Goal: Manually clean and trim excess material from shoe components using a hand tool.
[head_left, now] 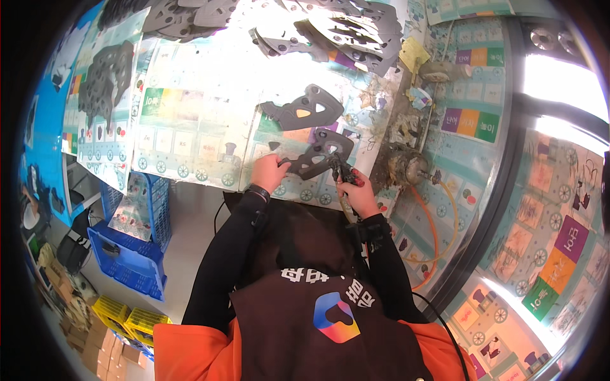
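A flat dark grey shoe upper piece [323, 154] with cut-out holes lies at the near edge of the table. My left hand [270, 173] is closed in a pinch on its left end. In my right hand [359, 195] is a dark, stained tool with a red part [343, 171], which looks like a small spray gun. Its tip is at the right side of the piece, and whether they touch cannot be made out. Just beyond lies a second grey upper piece [305, 109] with a light opening. A small dark scrap [274, 146] sits near my left fingers.
Piles of grey upper pieces [190, 19] [365, 38] lie at the far side, with another stack [107, 86] at left. A grimy round metal canister [412, 168] with an orange hose [435, 222] stands at right. Blue crates [130, 257] are below the table's left side.
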{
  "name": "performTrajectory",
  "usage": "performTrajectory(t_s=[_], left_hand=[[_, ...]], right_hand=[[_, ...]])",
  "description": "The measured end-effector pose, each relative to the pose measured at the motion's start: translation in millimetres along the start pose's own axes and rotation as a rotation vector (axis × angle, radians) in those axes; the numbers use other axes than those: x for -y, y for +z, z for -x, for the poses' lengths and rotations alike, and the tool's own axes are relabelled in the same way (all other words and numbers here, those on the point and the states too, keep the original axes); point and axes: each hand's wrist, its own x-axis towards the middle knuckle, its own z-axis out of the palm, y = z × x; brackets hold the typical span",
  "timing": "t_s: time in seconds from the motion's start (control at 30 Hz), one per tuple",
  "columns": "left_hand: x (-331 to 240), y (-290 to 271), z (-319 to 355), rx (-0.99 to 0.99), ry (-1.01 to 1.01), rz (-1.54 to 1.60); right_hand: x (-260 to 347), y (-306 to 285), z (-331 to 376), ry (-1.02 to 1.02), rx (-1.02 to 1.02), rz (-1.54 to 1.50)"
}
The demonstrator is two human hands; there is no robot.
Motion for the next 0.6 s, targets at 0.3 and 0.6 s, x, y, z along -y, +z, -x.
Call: performTrajectory(t_s=[0.3, 0.6], left_hand=[[17, 7, -5, -0.017, 0.100, -0.030], [10, 4, -4, -0.017, 0.092, -0.038]], right_hand=[[4, 11, 2, -0.019, 0.075, 0.028], [12, 9, 5, 0.067, 0.138, 0.106]])
